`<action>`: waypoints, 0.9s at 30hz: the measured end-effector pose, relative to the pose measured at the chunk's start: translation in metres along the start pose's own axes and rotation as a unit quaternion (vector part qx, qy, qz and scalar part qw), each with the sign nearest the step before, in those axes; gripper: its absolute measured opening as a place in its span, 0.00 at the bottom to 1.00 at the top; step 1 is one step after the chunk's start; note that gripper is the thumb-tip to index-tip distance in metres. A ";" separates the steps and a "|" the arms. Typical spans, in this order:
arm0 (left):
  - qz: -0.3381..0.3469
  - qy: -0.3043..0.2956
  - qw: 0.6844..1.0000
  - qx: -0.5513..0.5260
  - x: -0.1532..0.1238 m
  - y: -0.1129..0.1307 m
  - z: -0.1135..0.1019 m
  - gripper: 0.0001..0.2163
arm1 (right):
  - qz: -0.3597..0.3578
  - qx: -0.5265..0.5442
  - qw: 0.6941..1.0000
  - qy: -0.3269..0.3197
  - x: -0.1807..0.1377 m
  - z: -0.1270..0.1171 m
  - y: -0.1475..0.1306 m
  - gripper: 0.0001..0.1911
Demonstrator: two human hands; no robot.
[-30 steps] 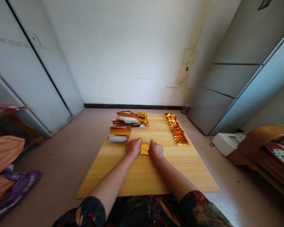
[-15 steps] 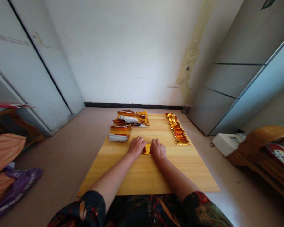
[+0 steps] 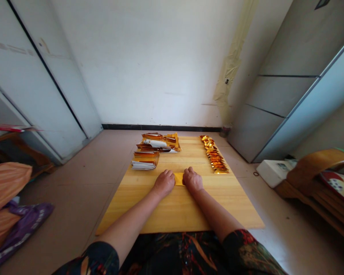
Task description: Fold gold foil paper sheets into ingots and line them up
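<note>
A small gold foil packet point(image 3: 179, 179) lies on the wooden board in front of me, its two ends under my fingers. My left hand point(image 3: 164, 182) has its fingers curled closed on the packet's left end. On the right end, my right hand point(image 3: 193, 180) is closed in the same way. Beyond my left hand sit a stack of flat gold and white wrappers point(image 3: 145, 160) and a further pile of wrappers point(image 3: 160, 143). Farther right runs a row of shiny gold packets point(image 3: 216, 156), overlapping one another.
The wooden board point(image 3: 172, 214) stands low over a tiled floor point(image 3: 77, 187). A white wall point(image 3: 160, 68) rises behind it. On the right are a grey fridge point(image 3: 275, 91), a white box point(image 3: 272, 172) and a wooden chair point(image 3: 309, 191); orange and purple bags point(image 3: 14, 214) lie left.
My left hand has drawn slightly toward me with its fingers curled further in. The packet's middle now looks plain yellow-gold where a dark brown patch showed before. My right hand has barely moved.
</note>
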State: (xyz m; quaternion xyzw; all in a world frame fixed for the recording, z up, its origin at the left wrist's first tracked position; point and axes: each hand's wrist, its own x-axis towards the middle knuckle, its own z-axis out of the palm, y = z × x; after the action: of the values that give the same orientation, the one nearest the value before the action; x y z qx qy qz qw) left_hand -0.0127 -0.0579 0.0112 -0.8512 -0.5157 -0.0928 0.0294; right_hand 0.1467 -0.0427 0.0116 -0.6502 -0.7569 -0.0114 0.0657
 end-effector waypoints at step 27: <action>-0.083 0.005 0.994 -0.071 0.001 -0.015 0.004 0.14 | 0.036 0.233 0.968 -0.086 0.017 -0.012 0.001 0.07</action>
State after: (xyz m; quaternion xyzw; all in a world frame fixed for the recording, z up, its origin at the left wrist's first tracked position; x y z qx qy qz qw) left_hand -0.0246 -0.0495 0.0066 -0.8049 -0.5765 -0.1357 -0.0362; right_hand 0.1458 -0.0275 0.0255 -0.6420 -0.7178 0.2234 0.1505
